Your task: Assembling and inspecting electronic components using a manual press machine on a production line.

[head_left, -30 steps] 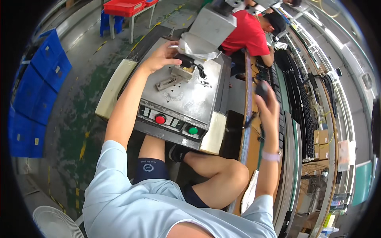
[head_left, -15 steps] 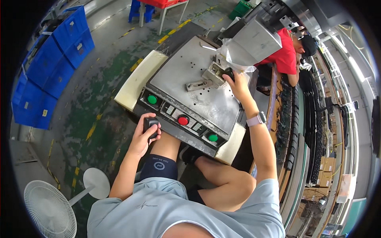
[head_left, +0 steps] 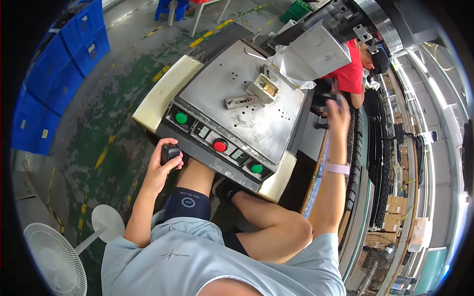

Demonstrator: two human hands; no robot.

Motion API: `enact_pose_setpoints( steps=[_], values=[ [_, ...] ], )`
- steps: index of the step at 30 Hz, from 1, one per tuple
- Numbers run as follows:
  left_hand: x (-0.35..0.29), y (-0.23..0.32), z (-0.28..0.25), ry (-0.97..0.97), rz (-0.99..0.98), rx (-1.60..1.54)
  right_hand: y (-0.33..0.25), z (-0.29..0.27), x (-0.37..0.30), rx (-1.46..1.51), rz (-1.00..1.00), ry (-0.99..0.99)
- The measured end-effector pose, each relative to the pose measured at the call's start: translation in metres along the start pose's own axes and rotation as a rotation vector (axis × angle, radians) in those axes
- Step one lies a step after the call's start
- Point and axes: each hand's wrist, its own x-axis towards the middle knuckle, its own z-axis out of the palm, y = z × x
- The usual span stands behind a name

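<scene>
My left hand (head_left: 163, 167) is closed around a smooth black rounded plastic part (head_left: 170, 153), in front of the machine's left corner. To the right of the machine, my raised right hand (head_left: 338, 112) is blurred by motion, with a black part (head_left: 332, 96) at its fingers; its exact kind is smeared. On the grey metal machine table (head_left: 212, 93) sits a small metal fixture block (head_left: 264, 91) with an open cavity, yellowish inside. A slotted metal clamp bar (head_left: 242, 102) lies beside it. Neither hand touches the fixture.
Green buttons (head_left: 181, 118) and a red button (head_left: 219, 145) line the machine's front. A metal press head (head_left: 321, 52) overhangs the fixture. A person in red (head_left: 349, 74) leans at the right bench. Blue bins (head_left: 64, 69) and a white fan (head_left: 54, 259) stand left.
My right hand has left the fixture with the black part and swung right, uncovering the block's cavity. My left hand still holds its part; the view has shifted slightly.
</scene>
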Motion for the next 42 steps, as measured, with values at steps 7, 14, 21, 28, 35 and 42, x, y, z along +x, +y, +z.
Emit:
enact_pose_setpoints(
  steps=[7,14,21,28,35,42],
  values=[
    [0.008,-0.001,0.016,0.027,0.097,0.124,0.029,0.117,-0.006,-0.301,-0.410,-0.368],
    [0.029,-0.013,0.017,0.063,0.142,0.234,0.013,0.125,0.010,-0.502,-0.737,-0.600],
    [0.061,-0.003,0.013,0.156,0.598,0.793,-0.040,0.060,-0.101,-0.949,-0.343,-0.984],
    [0.062,0.016,0.051,-0.090,0.467,0.445,-0.018,0.053,-0.180,-0.809,-0.578,-0.659],
    [0.022,0.028,0.182,-0.607,0.419,0.411,-0.067,0.028,-0.183,0.638,0.164,-0.816],
    [-0.008,-0.014,0.115,-0.710,-0.027,0.487,-0.059,-0.272,-0.218,-0.708,-0.009,0.287]
  ],
)
